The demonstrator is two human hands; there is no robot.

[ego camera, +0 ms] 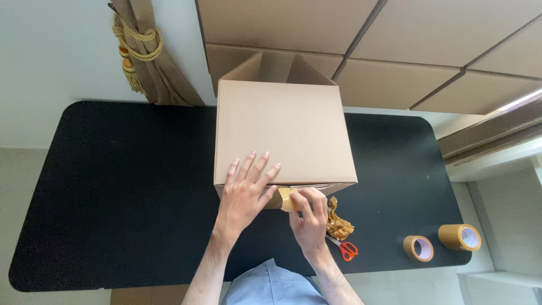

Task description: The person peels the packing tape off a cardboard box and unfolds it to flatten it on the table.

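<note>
Your left hand [244,192] lies flat on the top of the box [282,133] near its front edge, fingers [254,169] spread and straight, gripping nothing, the thumb hooked just over the edge. Your right hand [309,217] is below it, against the box's near face, with the fingers curled and pinched on a strip of brown tape [285,199] that sits on that face just under the top edge. Both forearms come up from the bottom of the view, over a light blue shirt [271,285].

The surface [124,192] is black with rounded corners. The box stands in the middle of it, towards the far side. Just right of your right hand lies a crumpled wad of brown tape [339,225], touching the scissors [344,247] with orange handles. Further right, near the surface's front corner, two rolls of brown tape stand side by side, a nearer roll [418,248] and an outer roll [460,237], close but apart.

The box is plain brown cardboard. Its near side is closed under your left hand; at the far end the flaps [276,68] stand up and open, and you cannot see what is inside.

Beyond the surface, a pale wall, a brown curtain [152,62] tied back with a gold cord [138,48], and brown padded panels [395,51] at the far right.
</note>
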